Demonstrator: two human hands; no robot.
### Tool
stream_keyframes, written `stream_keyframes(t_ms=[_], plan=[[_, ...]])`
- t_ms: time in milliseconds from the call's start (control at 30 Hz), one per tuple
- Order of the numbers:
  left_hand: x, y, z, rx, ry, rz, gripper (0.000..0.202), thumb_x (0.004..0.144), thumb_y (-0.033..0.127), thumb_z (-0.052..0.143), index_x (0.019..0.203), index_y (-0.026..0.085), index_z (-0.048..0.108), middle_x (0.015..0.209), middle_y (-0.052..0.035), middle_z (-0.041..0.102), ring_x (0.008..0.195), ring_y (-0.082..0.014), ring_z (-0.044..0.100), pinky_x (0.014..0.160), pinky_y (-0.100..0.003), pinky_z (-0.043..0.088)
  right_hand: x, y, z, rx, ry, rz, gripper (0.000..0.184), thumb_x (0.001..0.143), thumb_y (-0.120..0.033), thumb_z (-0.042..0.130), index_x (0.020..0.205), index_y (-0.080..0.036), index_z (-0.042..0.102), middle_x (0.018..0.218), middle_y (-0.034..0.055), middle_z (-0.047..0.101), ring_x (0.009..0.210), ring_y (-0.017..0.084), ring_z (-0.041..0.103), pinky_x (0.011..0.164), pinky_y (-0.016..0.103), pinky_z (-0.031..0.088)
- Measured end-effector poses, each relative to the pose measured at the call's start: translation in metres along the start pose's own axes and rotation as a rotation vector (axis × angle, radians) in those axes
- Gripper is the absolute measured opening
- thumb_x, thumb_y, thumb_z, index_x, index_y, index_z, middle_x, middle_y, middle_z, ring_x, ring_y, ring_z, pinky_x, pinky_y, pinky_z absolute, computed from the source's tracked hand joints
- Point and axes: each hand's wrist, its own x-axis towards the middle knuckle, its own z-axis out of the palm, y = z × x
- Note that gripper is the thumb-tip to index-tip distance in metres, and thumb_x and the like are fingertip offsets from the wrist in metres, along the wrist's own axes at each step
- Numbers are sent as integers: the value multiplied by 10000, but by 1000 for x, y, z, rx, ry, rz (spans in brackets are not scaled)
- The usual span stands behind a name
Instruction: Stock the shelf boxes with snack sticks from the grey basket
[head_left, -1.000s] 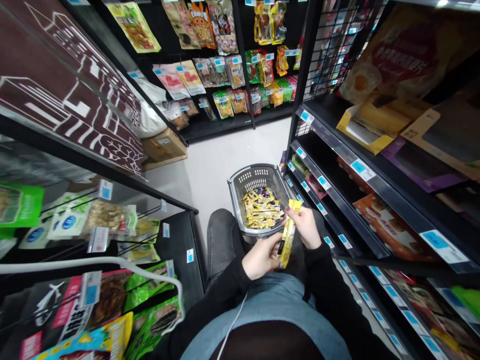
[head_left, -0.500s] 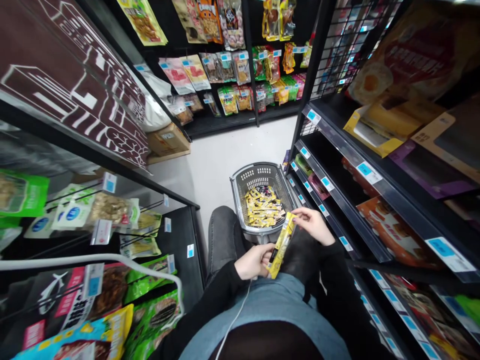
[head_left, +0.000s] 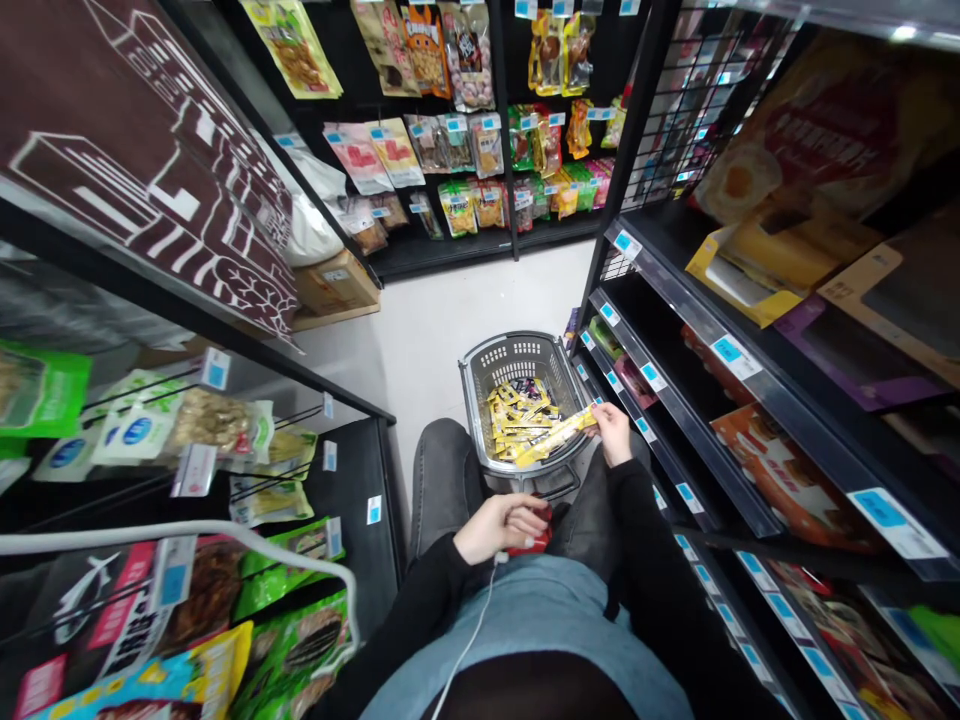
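Observation:
A grey plastic basket (head_left: 480, 375) stands on the floor in front of my knees, holding several yellow snack packets (head_left: 517, 420). My right hand (head_left: 613, 432) pinches one end of a long yellow packet (head_left: 559, 435) that lies across the basket's right rim. Near my lap, my left hand (head_left: 504, 526) is closed around a small red object (head_left: 534, 540) that I cannot make out. A white cable runs up from my lap toward that hand.
Black shelves (head_left: 675, 400) with blue price tags rise close on my right. Hanging snack bags (head_left: 225, 430) fill racks on my left and the far wall (head_left: 450, 150). A cardboard box (head_left: 334, 285) sits on the pale floor (head_left: 442, 320) ahead.
My right hand has carried the long yellow packet forward to the basket. My left hand let go of it and drew back to my lap, now closed on something red.

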Motion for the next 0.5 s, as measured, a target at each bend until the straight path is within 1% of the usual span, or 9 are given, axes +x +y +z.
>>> stream_keyframes(t_ms=[67, 133, 200, 233, 300, 367, 400, 467, 500], plan=[[-2, -2, -8, 26, 83, -8, 476, 519, 242, 768, 943, 102, 602, 799, -84, 685, 709, -157, 627, 707, -293, 493, 9, 11, 9, -283, -58, 46, 278, 757, -422, 512, 795, -148, 543, 615, 12, 603, 507, 137, 585, 500, 242, 467], [-3, -2, -13, 54, 123, -28, 428, 582, 341, 723, 913, 101, 595, 726, -59, 672, 628, -140, 602, 647, -287, 489, 17, 17, 17, -546, -133, 61, 246, 739, -372, 567, 795, -133, 571, 674, 46, 635, 620, 162, 621, 605, 262, 480], [-3, -3, -17, 102, 142, -18, 416, 615, 392, 687, 902, 106, 593, 656, -31, 649, 564, -121, 569, 607, -272, 472, 28, 11, 20, -652, -145, 35, 215, 658, -293, 669, 777, -128, 600, 730, 68, 658, 737, 190, 631, 705, 276, 467], [-3, -3, -18, 119, 146, -8, 413, 624, 410, 674, 895, 109, 593, 639, -21, 637, 553, -116, 559, 599, -266, 464, 35, 2, 18, -669, -140, 8, 202, 635, -261, 690, 772, -134, 613, 758, 70, 665, 780, 195, 628, 744, 275, 457], [-2, -2, -20, 122, 154, 5, 425, 619, 446, 665, 878, 118, 591, 624, -6, 615, 538, -107, 541, 585, -255, 449, 52, -29, 6, -748, -146, -88, 146, 673, -248, 661, 790, -165, 631, 812, 52, 674, 824, 179, 619, 792, 260, 437], [0, 0, -20, 103, 166, 11, 456, 600, 485, 667, 867, 125, 584, 612, 6, 590, 524, -99, 519, 569, -246, 434, 73, -77, -15, -882, -105, -269, 117, 762, -260, 571, 828, -192, 639, 853, 36, 672, 836, 162, 607, 811, 252, 423], [1, 1, -19, 97, 172, 13, 474, 589, 504, 669, 861, 127, 580, 604, 11, 577, 517, -95, 506, 561, -242, 426, 84, -104, -28, -939, -19, -389, 147, 803, -249, 514, 860, -191, 637, 884, 43, 665, 854, 160, 598, 826, 255, 413], [3, 4, -17, 101, 181, 20, 510, 572, 545, 667, 851, 128, 573, 590, 17, 557, 509, -91, 488, 546, -236, 409, 108, -161, -57, -1041, 307, -576, 240, 865, -226, 403, 963, -151, 608, 973, 100, 632, 921, 184, 569, 855, 291, 392], [3, 6, -16, 109, 185, 24, 528, 566, 564, 662, 847, 127, 571, 587, 17, 551, 505, -90, 479, 537, -234, 400, 119, -188, -71, -1092, 468, -602, 273, 882, -206, 361, 1000, -121, 591, 1006, 134, 611, 951, 204, 556, 859, 317, 387]])
